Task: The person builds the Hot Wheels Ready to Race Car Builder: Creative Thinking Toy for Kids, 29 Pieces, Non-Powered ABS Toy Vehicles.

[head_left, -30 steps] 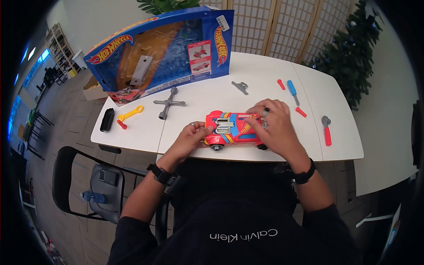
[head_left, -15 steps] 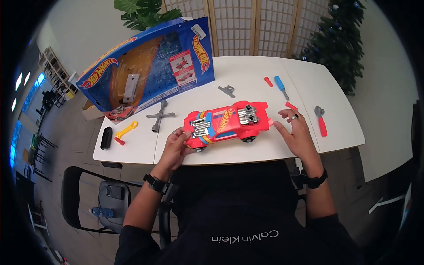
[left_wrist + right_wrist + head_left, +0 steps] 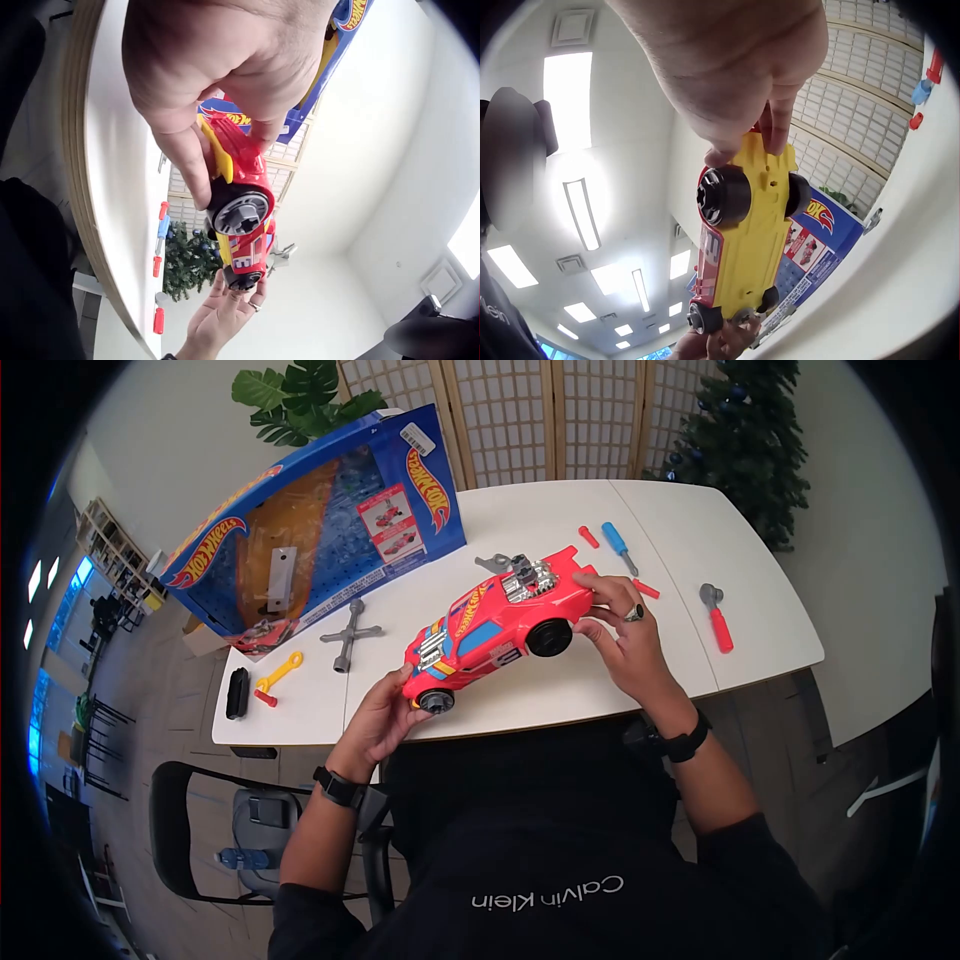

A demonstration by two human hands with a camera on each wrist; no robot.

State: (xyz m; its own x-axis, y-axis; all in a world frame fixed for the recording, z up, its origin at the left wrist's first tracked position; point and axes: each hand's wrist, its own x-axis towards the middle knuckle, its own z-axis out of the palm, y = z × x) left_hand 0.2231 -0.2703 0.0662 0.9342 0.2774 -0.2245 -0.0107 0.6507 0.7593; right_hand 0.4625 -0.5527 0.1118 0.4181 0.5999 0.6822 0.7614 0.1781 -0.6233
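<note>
A red toy car (image 3: pixel 490 622) with blue and yellow stripes, chrome engine parts and black wheels is raised over the white table, its rear end tilted up. My left hand (image 3: pixel 378 722) grips the front end, thumb on top and fingers beneath, as the left wrist view also shows beside a front wheel (image 3: pixel 241 214). At the rear, my right hand (image 3: pixel 625 640) pinches the tail between thumb and fingers. The yellow underside (image 3: pixel 754 217) of the car shows in the right wrist view.
On the white table (image 3: pixel 560 705) lie a grey cross wrench (image 3: pixel 350 632), yellow wrench (image 3: pixel 280 672), black part (image 3: pixel 237 693), blue screwdriver (image 3: pixel 618 547), red-handled ratchet (image 3: pixel 718 622), several red bolts (image 3: pixel 589 537) and a grey piece (image 3: pixel 492 562). A Hot Wheels box (image 3: pixel 320 530) stands at the back left.
The car has risen off the table and tilted, rear end up. My right hand let go of the rear, drew back to the right, then took hold of the tail. My left hand kept its grip.
</note>
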